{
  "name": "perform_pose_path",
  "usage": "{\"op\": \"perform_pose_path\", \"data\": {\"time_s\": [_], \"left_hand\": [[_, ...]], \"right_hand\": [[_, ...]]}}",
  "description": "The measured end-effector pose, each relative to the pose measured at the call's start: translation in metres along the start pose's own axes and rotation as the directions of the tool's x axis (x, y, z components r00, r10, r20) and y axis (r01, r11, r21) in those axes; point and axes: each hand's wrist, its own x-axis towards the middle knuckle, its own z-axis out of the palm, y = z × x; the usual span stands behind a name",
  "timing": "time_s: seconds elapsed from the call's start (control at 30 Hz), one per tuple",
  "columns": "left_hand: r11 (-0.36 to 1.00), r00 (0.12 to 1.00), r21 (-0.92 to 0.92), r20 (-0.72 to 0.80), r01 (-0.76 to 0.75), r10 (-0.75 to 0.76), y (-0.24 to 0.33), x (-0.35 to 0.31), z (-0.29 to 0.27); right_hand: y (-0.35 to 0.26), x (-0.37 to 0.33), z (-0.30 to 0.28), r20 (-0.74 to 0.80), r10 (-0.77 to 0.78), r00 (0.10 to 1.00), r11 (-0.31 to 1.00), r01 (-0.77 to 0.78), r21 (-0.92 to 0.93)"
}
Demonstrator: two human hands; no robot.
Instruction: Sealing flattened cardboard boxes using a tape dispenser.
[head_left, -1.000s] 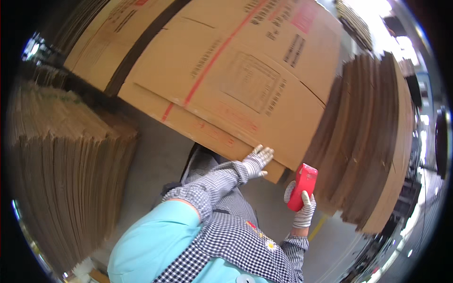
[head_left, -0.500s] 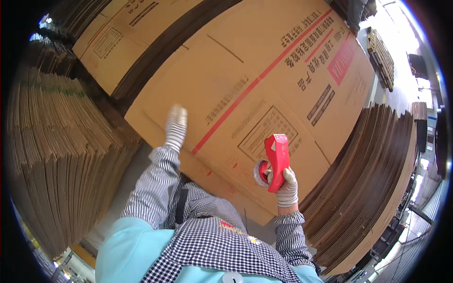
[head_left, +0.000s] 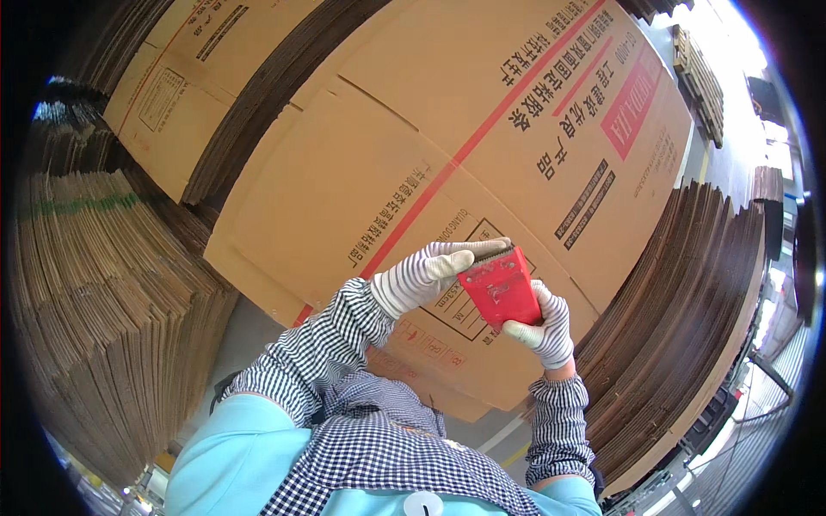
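The printed cardboard sheet (head_left: 301, 189) is lying below both hands; if a forearm is leaning on it, it could be sliding, as nothing visible is pinning it. A cardboard stack (head_left: 662, 335) is standing to the right of the right hand (head_left: 551, 325), and its rough edges could be catching the sleeve (head_left: 559, 430) if that arm is swinging wide.

The red tape dispenser (head_left: 502, 297) is sitting between the two hands, above the sheet. The right hand is gripping its lower right side; a loosening hold could be letting it twist or drop. The left hand (head_left: 413, 282) is laying its fingers along the toothed edge (head_left: 493, 256); I cannot tell whether it is pinching tape. A slip there could be snagging those fingers, the teeth being just beside them.

Compared with half a second ago, the dispenser is turning a broad face upward, and the tape roll is no longer showing beside the right hand. The left hand is now meeting the dispenser rather than hovering well apart.
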Motion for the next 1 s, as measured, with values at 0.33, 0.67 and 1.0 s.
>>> {"op": "perform_pose_path", "data": {"time_s": [0.33,0.67,1.0], "left_hand": [[0.991,0.962,-0.133,-0.271,-0.004,-0.033,-0.021,0.048,-0.030],[-0.170,0.429,0.797,-0.121,0.580,0.895,0.047,0.108,-0.179],[0.938,0.605,-0.012,-0.767,-0.347,0.214,0.039,0.133,-0.178]], "right_hand": [[0.013,0.033,-0.014,0.018,-0.233,0.972,0.894,0.222,-0.389],[0.044,0.147,-0.088,-0.188,0.241,0.952,0.843,-0.302,-0.444],[0.040,0.150,-0.102,-0.062,0.331,0.941,0.888,-0.333,-0.317]]}}
